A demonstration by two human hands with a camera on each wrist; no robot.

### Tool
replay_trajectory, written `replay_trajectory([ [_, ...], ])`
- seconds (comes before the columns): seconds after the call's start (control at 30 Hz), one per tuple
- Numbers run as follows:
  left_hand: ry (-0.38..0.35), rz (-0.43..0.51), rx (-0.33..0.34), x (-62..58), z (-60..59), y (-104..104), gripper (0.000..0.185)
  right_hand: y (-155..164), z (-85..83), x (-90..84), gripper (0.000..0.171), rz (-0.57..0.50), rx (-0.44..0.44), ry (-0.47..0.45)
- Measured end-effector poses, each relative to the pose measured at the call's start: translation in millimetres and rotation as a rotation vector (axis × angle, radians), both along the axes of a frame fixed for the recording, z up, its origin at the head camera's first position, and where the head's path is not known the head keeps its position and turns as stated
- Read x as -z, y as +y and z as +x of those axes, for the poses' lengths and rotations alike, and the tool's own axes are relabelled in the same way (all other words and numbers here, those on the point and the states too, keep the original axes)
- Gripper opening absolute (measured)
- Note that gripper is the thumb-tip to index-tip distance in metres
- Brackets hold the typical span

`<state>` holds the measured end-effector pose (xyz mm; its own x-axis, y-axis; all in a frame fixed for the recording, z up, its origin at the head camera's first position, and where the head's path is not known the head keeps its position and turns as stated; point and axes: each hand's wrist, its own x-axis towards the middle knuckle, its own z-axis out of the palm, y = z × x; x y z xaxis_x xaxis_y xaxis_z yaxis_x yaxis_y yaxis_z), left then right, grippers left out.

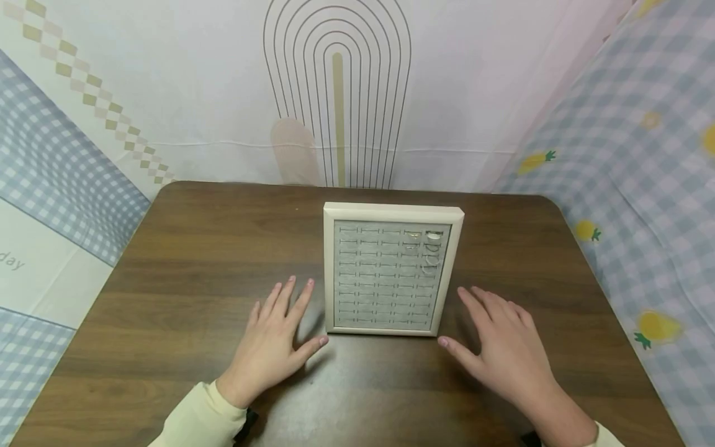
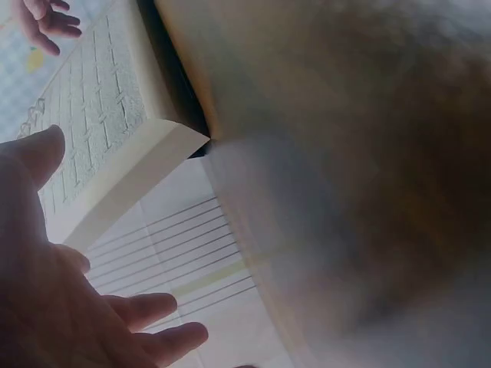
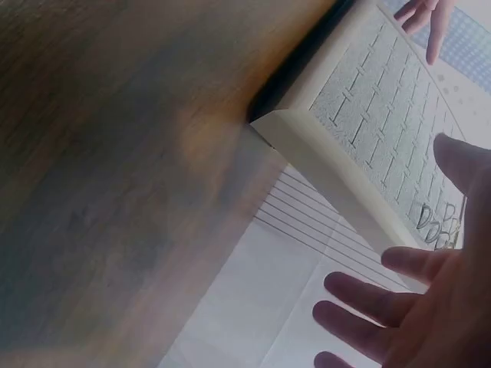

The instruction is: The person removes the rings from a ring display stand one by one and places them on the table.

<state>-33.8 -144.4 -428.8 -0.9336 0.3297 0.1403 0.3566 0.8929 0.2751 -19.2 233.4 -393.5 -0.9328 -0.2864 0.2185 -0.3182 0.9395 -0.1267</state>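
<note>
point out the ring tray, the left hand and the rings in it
ring tray (image 1: 331, 267), head view, on its left frame edge
left hand (image 1: 272, 347), head view, on the back of the hand
rings (image 1: 431, 251), head view, on the cluster in the tray's upper right slots

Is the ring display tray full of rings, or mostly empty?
Mostly empty. The ring tray holds a few rings only in its top right corner; the other slots show bare grey padding.

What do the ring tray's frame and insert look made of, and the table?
Ring tray frame: smooth cream, matte, probably leatherette or painted board. Insert: grey, fuzzy, slotted rows, likely velvet-covered foam. Table: dark wood-grain, faint sheen, maybe laminate rather than solid wood.
</note>
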Motion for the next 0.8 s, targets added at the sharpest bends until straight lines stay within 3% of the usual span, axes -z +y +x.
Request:
replay_trajectory([
  [0.2,-0.021,0.141,-0.001,0.7,-1.9,4,0.096,-5,-3.0,-2.8,0.079,-0.084,-0.015,0.11],
  [0.43,-0.01,0.26,0.017,-2.3,-10.0,17,0.097,-15,-8.0,-7.0,0.07,-0.157,-0.033,0.173],
  [0.8,-0.098,0.483,0.042,-0.4,-15.9,31,0.098,-25,-12.1,-11.2,0.061,-0.243,-0.091,0.258],
])
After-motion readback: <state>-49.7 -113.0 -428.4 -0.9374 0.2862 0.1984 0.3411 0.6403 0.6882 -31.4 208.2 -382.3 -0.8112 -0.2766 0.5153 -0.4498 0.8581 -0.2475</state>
